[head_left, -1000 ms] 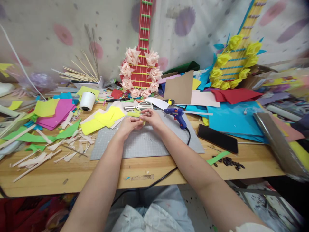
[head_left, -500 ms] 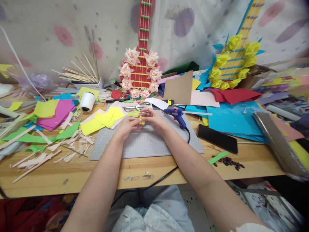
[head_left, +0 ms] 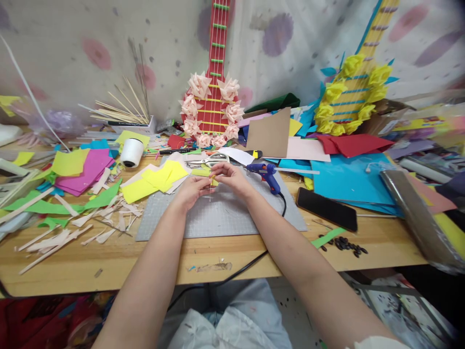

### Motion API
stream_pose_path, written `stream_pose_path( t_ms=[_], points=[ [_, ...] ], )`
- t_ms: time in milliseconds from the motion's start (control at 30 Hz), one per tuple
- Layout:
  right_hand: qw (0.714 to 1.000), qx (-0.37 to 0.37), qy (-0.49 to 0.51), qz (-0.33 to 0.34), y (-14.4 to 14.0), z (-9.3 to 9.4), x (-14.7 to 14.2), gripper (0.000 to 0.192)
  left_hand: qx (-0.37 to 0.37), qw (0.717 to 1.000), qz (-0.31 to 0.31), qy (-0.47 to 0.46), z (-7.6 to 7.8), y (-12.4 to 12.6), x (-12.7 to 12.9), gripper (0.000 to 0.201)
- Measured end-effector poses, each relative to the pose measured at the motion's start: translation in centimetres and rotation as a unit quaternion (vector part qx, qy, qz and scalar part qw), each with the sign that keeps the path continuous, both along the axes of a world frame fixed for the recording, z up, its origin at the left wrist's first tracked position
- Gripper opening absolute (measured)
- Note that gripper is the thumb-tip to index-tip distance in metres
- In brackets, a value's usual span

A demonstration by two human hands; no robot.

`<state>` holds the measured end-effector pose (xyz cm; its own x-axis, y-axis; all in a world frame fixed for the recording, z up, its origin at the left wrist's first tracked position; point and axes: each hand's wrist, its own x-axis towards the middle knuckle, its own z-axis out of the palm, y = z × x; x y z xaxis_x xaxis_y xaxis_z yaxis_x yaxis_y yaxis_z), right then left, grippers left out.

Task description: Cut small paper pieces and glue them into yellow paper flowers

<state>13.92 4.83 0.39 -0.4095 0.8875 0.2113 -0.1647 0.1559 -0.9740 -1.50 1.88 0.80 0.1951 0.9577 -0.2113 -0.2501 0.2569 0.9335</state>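
Over the grey cutting mat (head_left: 218,218) my two hands meet around a small yellow paper piece (head_left: 214,182). A thin pale stick or wire points down from it. My left hand (head_left: 194,189) pinches from the left, its fingers closed at the piece. From the right, my right hand (head_left: 232,179) holds the paper between thumb and fingers. The fingers hide most of the piece. Just beyond lie scissors (head_left: 218,158), and to the right a blue glue gun (head_left: 267,175) rests on the mat. Yellow paper sheets (head_left: 160,179) lie to the left.
A red paper guitar (head_left: 212,109) with pink flowers and a yellow one (head_left: 348,97) lean at the back. Thread spool (head_left: 131,152), paper scraps (head_left: 109,213), phone (head_left: 327,208) and dark beads (head_left: 350,246) lie around. The glue gun's cord (head_left: 247,265) crosses the front edge.
My hands stay close together at the same spot, with small finger shifts. The thin stick below the yellow paper now shows more clearly, pointing downward.
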Motion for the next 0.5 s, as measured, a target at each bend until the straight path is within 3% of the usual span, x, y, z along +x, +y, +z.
stream_pose_path(
  t_ms=[267, 500],
  points=[
    [0.997, 0.002, -0.052, -0.058, 0.1, -0.2, -1.1, 0.027, 0.048, 0.996, 0.039, 0.057, -0.4, 0.1, 0.4, 0.024],
    [0.994, 0.006, -0.069, -0.082, 0.0, 0.0, -1.1, 0.029, 0.041, 0.995, 0.064, 0.067, -0.5, 0.2, 0.5, 0.027]
  ],
)
